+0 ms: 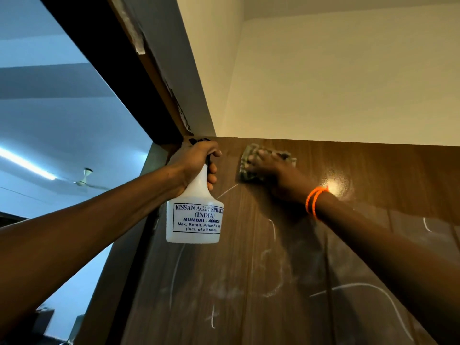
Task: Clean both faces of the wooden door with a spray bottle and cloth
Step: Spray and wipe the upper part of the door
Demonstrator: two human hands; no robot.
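Here, from the head view, the person works high on the door (pixel 311 245), close under its top edge. The right hand (pixel 273 175) presses a cloth (pixel 251 155) flat against the wood, fingers spread over it, likely so the whole pad of cloth bears on the surface while wiping. The left hand (pixel 199 160) has its grip clamped round the neck of the spray bottle (pixel 194 215), held up just beside the cloth with the bottle hanging upright, probably to keep the spray ready near the patch in hand. White chalk-like marks (pixel 273 290) cover the wood lower down, so this face seems far from done. An orange band (pixel 314 200) circles the right wrist.
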